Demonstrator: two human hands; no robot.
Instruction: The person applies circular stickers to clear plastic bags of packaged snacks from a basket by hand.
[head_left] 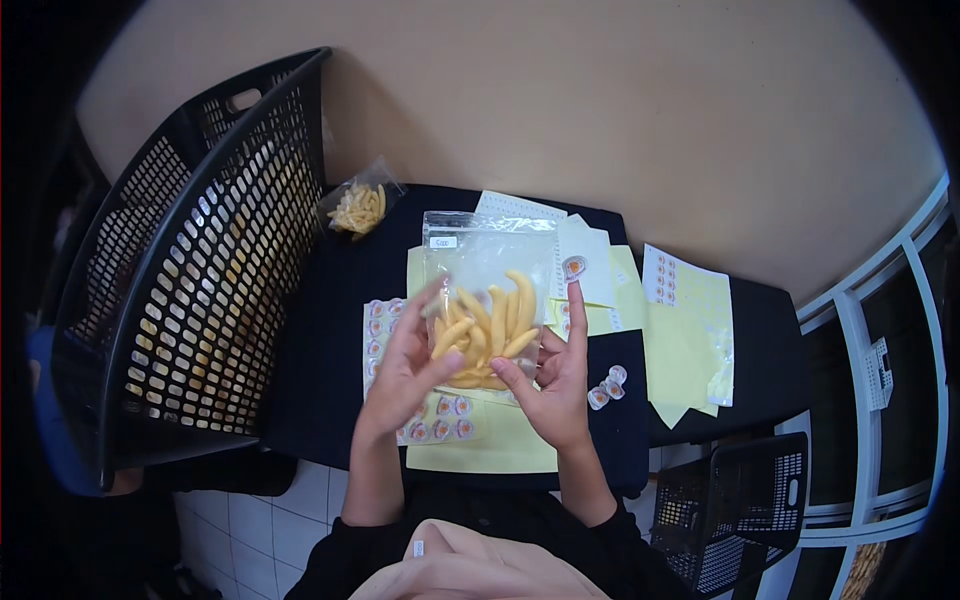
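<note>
A clear zip bag (490, 250) with curved yellow snack pieces (487, 325) in its lower part lies between my hands, a small white label at its top left. My left hand (405, 365) is at the bag's left side, fingers slightly blurred, thumb on its front. My right hand (555, 385) holds the lower right of the bag with the thumb in front, index finger stretched upward. On or at that fingertip sits a round sticker (573, 267). Sheets of round stickers (440, 428) and yellow backing paper (480, 455) lie under and around the bag.
A large black perforated basket (215, 260) stands at the left, a second filled bag (358, 208) beside it. Further sticker sheets (690, 330) and several loose stickers (608, 388) lie right on the dark table (320, 350). A black crate (740, 505) is at lower right.
</note>
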